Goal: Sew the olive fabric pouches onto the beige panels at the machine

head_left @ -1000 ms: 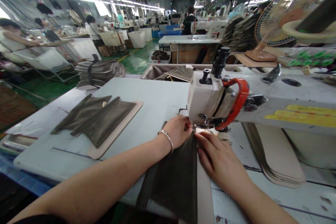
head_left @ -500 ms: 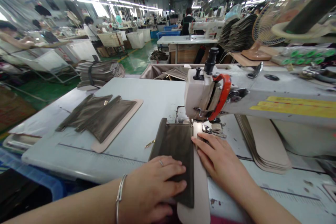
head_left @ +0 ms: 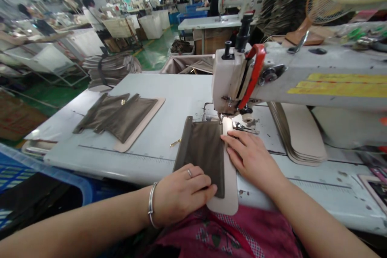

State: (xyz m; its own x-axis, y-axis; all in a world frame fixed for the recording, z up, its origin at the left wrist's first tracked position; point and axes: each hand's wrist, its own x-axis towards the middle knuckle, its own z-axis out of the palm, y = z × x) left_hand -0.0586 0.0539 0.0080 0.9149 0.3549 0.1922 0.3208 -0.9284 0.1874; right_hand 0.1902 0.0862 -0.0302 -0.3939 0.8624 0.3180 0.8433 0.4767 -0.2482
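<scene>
A dark brown zip pocket piece [head_left: 205, 141] lies over a beige panel [head_left: 225, 205] with rounded corners, its far end by the needle and presser foot of the sewing machine [head_left: 228, 84]. My left hand [head_left: 187, 189] rests on the pocket's near left part, fingers curled and thumb close to the index finger; what lies under the palm is hidden. Flat on the panel's right strip, just short of the presser foot, my right hand [head_left: 250, 153] has its fingers stretched out. A gold zipper pull [head_left: 175, 142] sticks out at the pocket's left side.
Two similar dark pockets [head_left: 127, 117] lie on the table at left, one on a beige panel. Stacked panels [head_left: 302, 137] sit right of the needle, under the machine arm. A blue basket [head_left: 81, 181] stands at the left front; a strapped bundle [head_left: 111, 68] is behind.
The view has tipped downward, so the table appears higher. My left hand's fingers are more curled. My right hand stays on the panel beside the needle.
</scene>
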